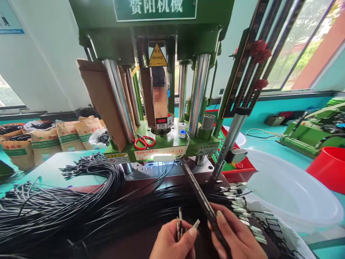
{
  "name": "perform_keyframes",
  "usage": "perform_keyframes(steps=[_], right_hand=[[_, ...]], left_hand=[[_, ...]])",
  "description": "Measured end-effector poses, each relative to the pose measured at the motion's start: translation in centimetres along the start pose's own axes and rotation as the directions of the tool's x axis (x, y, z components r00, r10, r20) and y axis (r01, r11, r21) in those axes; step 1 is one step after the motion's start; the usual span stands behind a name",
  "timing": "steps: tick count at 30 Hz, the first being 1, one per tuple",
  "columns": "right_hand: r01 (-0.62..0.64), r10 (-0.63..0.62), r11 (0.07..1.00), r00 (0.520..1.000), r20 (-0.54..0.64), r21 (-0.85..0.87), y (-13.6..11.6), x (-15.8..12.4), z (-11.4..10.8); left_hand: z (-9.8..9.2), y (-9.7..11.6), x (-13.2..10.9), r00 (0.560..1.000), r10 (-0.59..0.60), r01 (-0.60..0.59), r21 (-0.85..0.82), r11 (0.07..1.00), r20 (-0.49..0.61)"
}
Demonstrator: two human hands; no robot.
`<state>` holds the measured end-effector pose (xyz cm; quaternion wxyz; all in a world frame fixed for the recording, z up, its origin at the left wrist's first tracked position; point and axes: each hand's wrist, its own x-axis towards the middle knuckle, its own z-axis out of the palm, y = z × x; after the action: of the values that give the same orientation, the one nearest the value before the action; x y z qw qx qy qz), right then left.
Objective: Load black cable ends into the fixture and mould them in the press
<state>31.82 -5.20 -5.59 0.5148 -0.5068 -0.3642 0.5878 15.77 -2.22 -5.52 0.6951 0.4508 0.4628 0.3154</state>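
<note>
My left hand (172, 242) is closed on a few black cable ends with metal terminals (180, 219), which stick up between its fingers. My right hand (237, 239) grips a long dark metal tool (201, 196) whose tip points up and left toward the base of the green press machine (161, 147). A thick bundle of black cables (81, 212) lies across the bench under both hands. Their metal-tipped ends (242, 208) fan out to the right of my right hand.
A large white plastic basin (296, 194) sits at the right, with a red bucket (329, 169) beyond it. Red-handled scissors (144, 142) lie on the machine's green base. Brown sacks (54, 138) stand at the back left. A second green machine (312, 133) is at the far right.
</note>
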Motion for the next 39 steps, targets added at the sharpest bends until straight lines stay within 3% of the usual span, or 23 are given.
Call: perform_keyframes(steps=[4,13,28,39], right_hand=[[0.082,-0.082,0.997,0.997,-0.007,0.012,-0.2,1.3,1.9],[0.038,-0.038,0.997,0.999,0.011,-0.061,-0.4,1.1,2.0],[0.057,-0.056,0.998,0.998,0.012,-0.041,-0.4,1.0,2.1],[0.12,-0.131,0.974,0.99,-0.047,-0.195,0.3,0.7,2.6]], left_hand=[[0.2,0.2,-0.1,0.999,0.049,-0.051,0.115,0.992,0.023],[0.4,0.7,-0.5,0.999,-0.016,0.006,0.19,0.982,0.049],[0.4,0.4,-0.1,0.999,-0.018,0.011,0.212,0.977,0.031],[0.6,0.2,0.1,0.995,-0.062,0.049,0.166,0.985,0.074]])
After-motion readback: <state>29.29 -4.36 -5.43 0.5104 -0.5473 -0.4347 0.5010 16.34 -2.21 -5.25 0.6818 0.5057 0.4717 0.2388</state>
